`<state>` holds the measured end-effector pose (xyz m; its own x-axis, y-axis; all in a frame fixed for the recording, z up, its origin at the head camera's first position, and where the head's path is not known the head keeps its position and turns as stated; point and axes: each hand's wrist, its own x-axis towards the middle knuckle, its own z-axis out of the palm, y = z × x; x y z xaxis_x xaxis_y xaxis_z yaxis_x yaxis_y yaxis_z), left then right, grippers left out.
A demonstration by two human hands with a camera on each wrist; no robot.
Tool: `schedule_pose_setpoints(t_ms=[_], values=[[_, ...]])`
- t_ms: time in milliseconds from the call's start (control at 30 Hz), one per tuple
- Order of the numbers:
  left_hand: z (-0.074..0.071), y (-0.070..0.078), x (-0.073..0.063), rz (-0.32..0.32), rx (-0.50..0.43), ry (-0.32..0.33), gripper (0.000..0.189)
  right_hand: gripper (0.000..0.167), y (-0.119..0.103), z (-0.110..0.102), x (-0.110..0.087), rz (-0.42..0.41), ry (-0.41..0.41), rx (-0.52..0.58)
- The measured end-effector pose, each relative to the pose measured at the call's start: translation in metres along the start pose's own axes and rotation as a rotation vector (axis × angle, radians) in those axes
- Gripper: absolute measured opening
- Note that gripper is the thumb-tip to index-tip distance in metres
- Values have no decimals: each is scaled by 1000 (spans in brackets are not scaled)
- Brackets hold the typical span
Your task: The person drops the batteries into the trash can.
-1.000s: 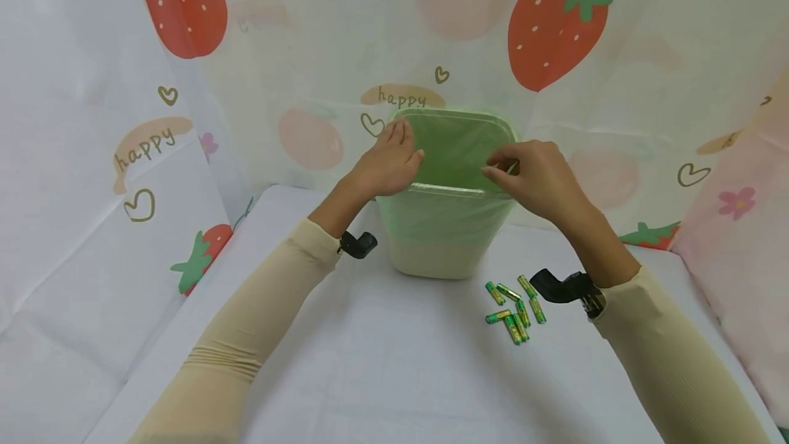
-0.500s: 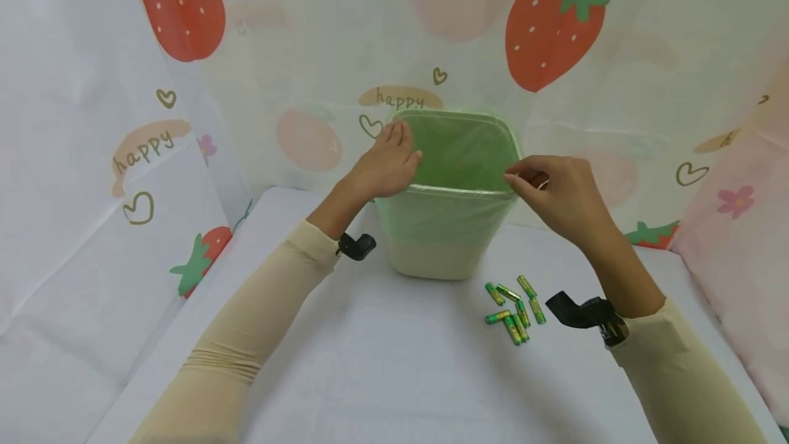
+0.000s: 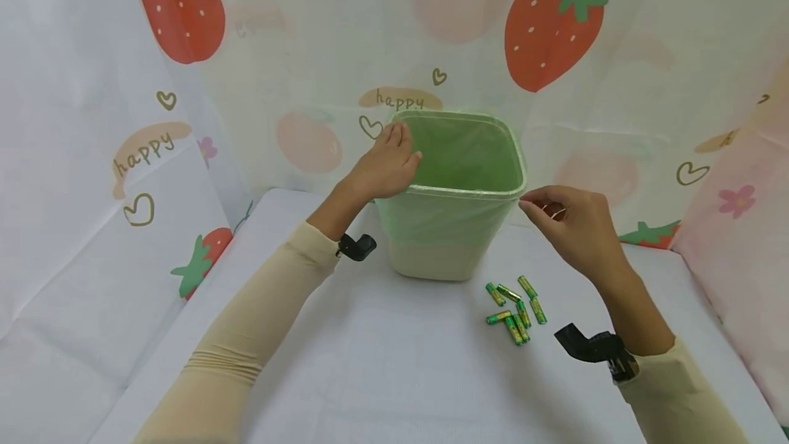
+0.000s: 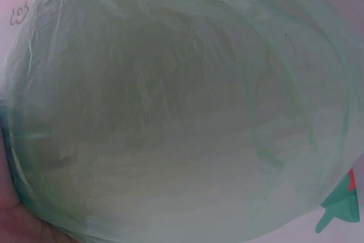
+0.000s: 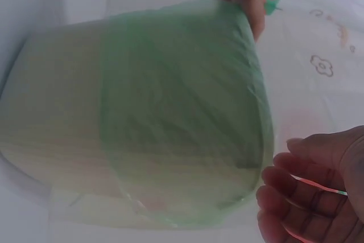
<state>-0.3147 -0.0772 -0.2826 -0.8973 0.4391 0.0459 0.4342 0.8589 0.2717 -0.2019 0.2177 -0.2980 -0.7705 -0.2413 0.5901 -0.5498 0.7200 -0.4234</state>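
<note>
A cream waste bin (image 3: 434, 259) stands upright on the cloth, lined with a pale green plastic bag (image 3: 444, 221) folded down over its rim. My left hand (image 3: 387, 164) rests on the rim's left side, fingers straight and reaching over the opening. At the right front corner, my right hand (image 3: 579, 228) has its fingertips beside the bag's edge. In the right wrist view, the right hand (image 5: 313, 189) has loosely bent fingers with nothing between them and the thumb. The left wrist view is mostly filled by the bag (image 4: 170, 83), hiding most of that hand.
Several green batteries (image 3: 518, 310) lie loosely grouped on the white tablecloth (image 3: 382, 362), in front and to the right of the bin. Behind stands a hanging curtain (image 3: 296, 33) printed with strawberries. A pink cloth (image 3: 740, 279) borders the right side.
My right hand has moved from over the bin's opening to the right and down, outside the front right corner. The bag's edge now follows that corner. My left hand stays put.
</note>
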Motion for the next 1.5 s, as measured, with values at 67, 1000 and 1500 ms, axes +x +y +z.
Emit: schedule_pose_setpoints(t_ms=[67,1000,1500], values=[[1,0,0,0,-6,2,66,12,2,1,-6,13,6,-2],[0,-2,3,-5,-11,-1,67,18,49,26,-93,301,-17,12],[2,-2,2,-3,-15,-7,67,25,82,49,-127,491,-57,34]])
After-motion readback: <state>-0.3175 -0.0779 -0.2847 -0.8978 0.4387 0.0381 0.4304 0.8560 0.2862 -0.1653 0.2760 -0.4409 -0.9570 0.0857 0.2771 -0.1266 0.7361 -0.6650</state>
